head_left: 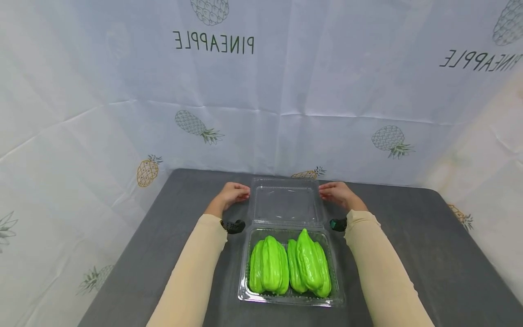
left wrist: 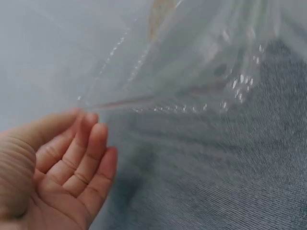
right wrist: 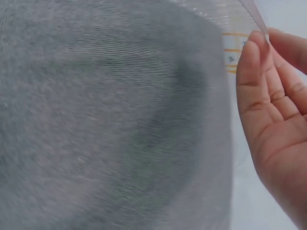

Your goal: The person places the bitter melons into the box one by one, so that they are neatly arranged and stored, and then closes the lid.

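Note:
A clear plastic clamshell box point(head_left: 244, 290) sits on the table, its hinged lid point(head_left: 286, 204) swung open toward the back. Inside the base lie two bright green, deeply ridged fruits like star fruits, one on the left point(head_left: 269, 265) and one on the right point(head_left: 310, 263). My left hand point(head_left: 234, 194) pinches the lid's left edge near its far corner; in the left wrist view the thumb and index fingertip meet at that corner. On the opposite side, my right hand point(head_left: 337, 193) pinches the lid's right edge between thumb and fingers.
The dark grey table point(head_left: 408, 236) has its back edge just behind the lid. A white cloth point(head_left: 286, 86) printed with pineapples hangs behind and around it. Dark bands, one on the left wrist point(head_left: 234, 226) and one on the right point(head_left: 338, 224), flank the box.

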Action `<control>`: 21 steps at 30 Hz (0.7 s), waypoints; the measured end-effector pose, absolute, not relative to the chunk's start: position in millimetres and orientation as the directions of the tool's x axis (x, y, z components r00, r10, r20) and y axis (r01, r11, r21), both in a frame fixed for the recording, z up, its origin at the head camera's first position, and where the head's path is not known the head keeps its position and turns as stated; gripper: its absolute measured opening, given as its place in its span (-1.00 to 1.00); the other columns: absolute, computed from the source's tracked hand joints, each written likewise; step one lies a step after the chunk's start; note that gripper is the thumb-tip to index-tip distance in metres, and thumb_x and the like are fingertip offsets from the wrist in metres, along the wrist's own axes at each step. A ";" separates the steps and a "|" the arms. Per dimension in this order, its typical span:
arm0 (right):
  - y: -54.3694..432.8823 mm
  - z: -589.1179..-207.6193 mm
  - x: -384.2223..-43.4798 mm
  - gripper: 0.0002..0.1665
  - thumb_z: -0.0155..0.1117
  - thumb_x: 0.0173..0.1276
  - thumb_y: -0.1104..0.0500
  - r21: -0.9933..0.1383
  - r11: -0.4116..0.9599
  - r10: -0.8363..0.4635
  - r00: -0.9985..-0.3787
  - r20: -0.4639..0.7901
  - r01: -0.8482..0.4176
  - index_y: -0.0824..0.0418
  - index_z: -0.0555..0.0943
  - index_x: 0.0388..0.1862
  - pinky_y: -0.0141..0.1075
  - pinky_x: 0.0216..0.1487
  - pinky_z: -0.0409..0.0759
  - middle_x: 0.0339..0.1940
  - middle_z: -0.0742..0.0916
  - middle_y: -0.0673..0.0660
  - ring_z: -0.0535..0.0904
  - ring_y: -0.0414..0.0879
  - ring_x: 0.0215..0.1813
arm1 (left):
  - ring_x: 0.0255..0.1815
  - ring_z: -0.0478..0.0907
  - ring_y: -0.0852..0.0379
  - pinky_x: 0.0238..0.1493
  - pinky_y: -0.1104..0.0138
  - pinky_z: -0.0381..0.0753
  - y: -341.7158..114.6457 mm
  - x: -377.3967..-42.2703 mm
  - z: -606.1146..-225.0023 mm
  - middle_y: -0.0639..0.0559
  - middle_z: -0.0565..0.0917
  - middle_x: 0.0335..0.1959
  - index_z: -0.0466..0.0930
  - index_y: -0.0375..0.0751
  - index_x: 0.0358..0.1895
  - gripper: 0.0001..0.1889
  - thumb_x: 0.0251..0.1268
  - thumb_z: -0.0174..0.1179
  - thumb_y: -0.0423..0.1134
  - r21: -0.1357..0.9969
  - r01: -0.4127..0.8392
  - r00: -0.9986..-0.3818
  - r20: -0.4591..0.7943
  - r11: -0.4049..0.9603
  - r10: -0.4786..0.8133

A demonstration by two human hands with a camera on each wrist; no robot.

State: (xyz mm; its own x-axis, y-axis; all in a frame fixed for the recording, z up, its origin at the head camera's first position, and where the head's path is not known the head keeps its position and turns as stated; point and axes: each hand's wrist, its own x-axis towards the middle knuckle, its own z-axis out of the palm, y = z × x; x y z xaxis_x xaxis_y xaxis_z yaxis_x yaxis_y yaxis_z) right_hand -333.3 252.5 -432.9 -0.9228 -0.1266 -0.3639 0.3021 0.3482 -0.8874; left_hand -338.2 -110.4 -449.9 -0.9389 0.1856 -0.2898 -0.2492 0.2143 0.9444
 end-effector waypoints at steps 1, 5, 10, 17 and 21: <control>253.7 -429.7 -332.9 -0.49 0.04 0.40 0.25 -0.890 0.351 -0.132 -0.926 -0.355 0.291 0.46 0.31 0.27 -0.27 0.09 0.55 -0.11 0.60 0.05 0.56 -0.34 -0.25 | -0.34 0.58 0.23 0.00 0.25 0.60 -109.9 -338.3 -447.4 -0.02 0.64 -0.31 0.52 -0.47 0.03 -0.69 0.30 0.10 -0.33 0.946 -0.247 -0.941 -0.285 0.208 0.180; 255.2 -416.3 -329.5 -0.53 0.02 0.41 0.25 -0.921 0.333 -0.170 -0.948 -0.270 0.203 0.47 0.29 0.22 -0.14 0.21 0.46 -0.15 0.56 0.01 0.54 -0.34 -0.23 | -0.33 0.58 0.23 0.06 0.19 0.57 -108.2 -339.4 -436.5 0.01 0.62 -0.31 0.51 -0.48 0.03 -0.69 0.28 0.12 -0.34 0.958 -0.225 -0.951 -0.256 0.180 0.175; 253.8 -399.6 -319.0 -0.59 0.05 0.40 0.24 -0.952 0.280 -0.151 -0.974 -0.170 0.123 0.44 0.31 0.13 -0.03 0.28 0.38 -0.25 0.55 -0.08 0.54 -0.33 -0.22 | -0.29 0.59 0.19 0.13 0.07 0.51 -106.4 -334.8 -418.0 0.08 0.61 -0.38 0.52 -0.50 -0.05 -0.73 0.26 0.14 -0.37 0.979 -0.080 -0.978 -0.114 0.188 0.177; 250.4 -378.7 -285.1 -0.81 0.10 0.37 0.25 -0.992 0.126 -0.109 -0.994 -0.015 0.001 0.25 0.45 -0.06 -0.45 -0.03 0.54 -0.31 0.59 -0.17 0.54 -0.32 -0.18 | -0.23 0.57 -0.01 -0.15 0.22 0.57 -108.0 -304.6 -397.9 -0.16 0.65 -0.27 0.59 -0.36 -0.20 -0.82 0.24 0.18 -0.29 0.903 0.247 -0.966 0.198 0.353 0.169; 244.0 -373.6 -258.8 -0.89 0.15 0.33 0.25 -0.991 0.092 -0.094 -0.992 0.085 -0.094 0.10 0.53 -0.18 -0.54 -0.07 0.53 -0.26 0.61 -0.18 0.54 -0.31 -0.14 | -0.21 0.58 0.01 -0.11 0.21 0.57 -111.9 -280.5 -393.0 -0.15 0.66 -0.27 0.58 -0.29 -0.26 -0.87 0.22 0.20 -0.29 0.811 0.383 -0.923 0.350 0.442 0.158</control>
State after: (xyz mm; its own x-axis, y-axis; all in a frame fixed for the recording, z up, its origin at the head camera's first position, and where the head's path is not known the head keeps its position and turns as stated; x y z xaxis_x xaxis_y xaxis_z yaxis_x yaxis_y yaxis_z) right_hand -258.8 244.0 -373.6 -0.9919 -0.0945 0.0851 -0.0938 0.0916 -0.9914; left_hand -280.5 -111.9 -393.0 -0.9233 0.1576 0.3504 0.3832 0.4424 0.8108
